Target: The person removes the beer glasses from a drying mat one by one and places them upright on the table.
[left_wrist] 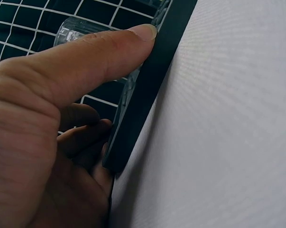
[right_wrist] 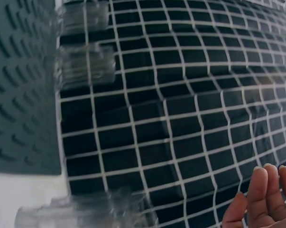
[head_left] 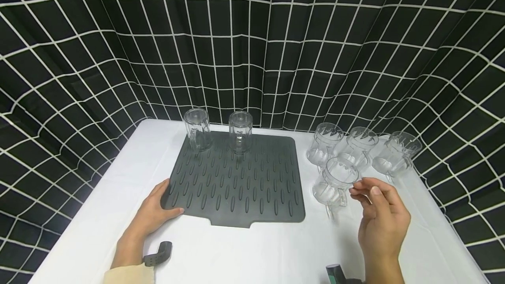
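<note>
My left hand (head_left: pixel 151 214) holds the near left corner of a dark grey ribbed drying mat (head_left: pixel 236 187). Its thumb (left_wrist: pixel 109 52) lies on the near edge in the left wrist view, with the other fingers along the side. Two clear glass mugs (head_left: pixel 199 130) (head_left: pixel 240 133) stand upside down at the mat's far left. My right hand (head_left: pixel 382 218) hovers just right of an upright glass mug (head_left: pixel 329 187), fingers loosely bent and nothing between them. In the right wrist view its fingertips appear apart from the blurred glass mug (right_wrist: pixel 86 211).
Behind the nearest upright mug, three more glass mugs (head_left: pixel 324 143) (head_left: pixel 358 146) (head_left: pixel 396 154) stand upright in a row on the white tabletop (head_left: pixel 276 253). A black curtain (head_left: pixel 252 47) with a white grid surrounds the table at the back and sides.
</note>
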### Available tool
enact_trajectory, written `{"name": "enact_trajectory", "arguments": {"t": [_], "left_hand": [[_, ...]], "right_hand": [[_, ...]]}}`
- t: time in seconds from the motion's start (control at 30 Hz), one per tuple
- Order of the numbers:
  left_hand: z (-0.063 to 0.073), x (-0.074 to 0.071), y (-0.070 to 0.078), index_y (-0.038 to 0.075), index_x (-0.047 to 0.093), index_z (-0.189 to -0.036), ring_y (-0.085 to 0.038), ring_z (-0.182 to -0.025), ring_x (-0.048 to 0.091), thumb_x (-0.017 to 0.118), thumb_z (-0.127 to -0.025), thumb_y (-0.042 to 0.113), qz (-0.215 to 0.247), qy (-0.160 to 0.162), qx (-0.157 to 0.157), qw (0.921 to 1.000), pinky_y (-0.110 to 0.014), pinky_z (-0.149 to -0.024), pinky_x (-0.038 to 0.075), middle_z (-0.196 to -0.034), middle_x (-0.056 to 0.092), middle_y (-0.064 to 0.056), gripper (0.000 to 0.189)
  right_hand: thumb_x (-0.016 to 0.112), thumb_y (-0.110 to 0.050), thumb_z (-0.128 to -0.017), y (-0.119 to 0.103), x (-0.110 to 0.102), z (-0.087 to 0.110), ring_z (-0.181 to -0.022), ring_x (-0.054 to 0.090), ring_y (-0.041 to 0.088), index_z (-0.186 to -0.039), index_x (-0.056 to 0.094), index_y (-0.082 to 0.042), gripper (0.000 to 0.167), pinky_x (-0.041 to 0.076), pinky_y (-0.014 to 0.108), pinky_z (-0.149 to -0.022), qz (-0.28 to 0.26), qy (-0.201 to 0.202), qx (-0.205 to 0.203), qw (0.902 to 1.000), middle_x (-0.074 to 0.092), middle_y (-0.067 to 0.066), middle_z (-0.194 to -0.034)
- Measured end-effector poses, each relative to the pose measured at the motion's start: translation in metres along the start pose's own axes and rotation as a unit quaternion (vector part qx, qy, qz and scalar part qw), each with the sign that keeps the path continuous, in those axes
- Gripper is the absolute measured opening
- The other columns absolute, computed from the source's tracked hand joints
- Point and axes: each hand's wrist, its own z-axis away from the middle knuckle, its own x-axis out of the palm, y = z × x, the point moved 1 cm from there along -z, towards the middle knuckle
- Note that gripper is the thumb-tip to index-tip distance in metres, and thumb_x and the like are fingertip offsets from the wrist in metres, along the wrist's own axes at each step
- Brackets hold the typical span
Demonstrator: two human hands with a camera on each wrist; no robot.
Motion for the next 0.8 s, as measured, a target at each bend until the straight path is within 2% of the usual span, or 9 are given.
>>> {"name": "enact_trajectory", "arguments": {"t": [0.37, 0.6, 0.8], "left_hand": [[0.0, 0.001, 0.0, 0.002, 0.023, -0.152, -0.045, -0.139, 0.019, 0.084, -0.071, 0.037, 0.004, -0.001, -0.004, 1.0, -0.064, -0.109, 0.019, -0.155, 0.021, -0.021, 0.107], [-0.001, 0.002, -0.001, 0.002, 0.024, -0.152, -0.045, -0.139, 0.019, 0.084, -0.071, 0.035, 0.007, -0.004, -0.007, 0.9999, -0.064, -0.109, 0.019, -0.155, 0.021, -0.021, 0.107], [-0.001, 0.001, 0.0, 0.001, 0.026, -0.151, -0.046, -0.138, 0.021, 0.084, -0.071, 0.034, 0.005, 0.001, 0.009, 0.9999, -0.064, -0.108, 0.019, -0.154, 0.023, -0.022, 0.104]], "right_hand": [[0.039, 0.01, -0.097, 0.015, 0.036, -0.007, -0.086, 0.065, 0.032, -0.107, 0.049, 0.027, 0.022, 0.057, 0.036, -0.08, 0.041, -0.088, 0.019, 0.9951, 0.06, 0.026, -0.098], [0.043, 0.003, -0.098, 0.035, 0.048, -0.009, -0.088, 0.065, 0.029, -0.108, 0.055, 0.021, 0.023, 0.057, 0.035, -0.081, 0.087, -0.101, 0.046, 0.99, 0.061, 0.023, -0.099], [0.045, -0.004, -0.101, 0.052, 0.056, -0.01, -0.093, 0.062, 0.031, -0.112, 0.049, 0.024, 0.031, 0.055, 0.036, -0.083, 0.122, -0.118, 0.075, 0.9826, 0.06, 0.023, -0.102]]}}
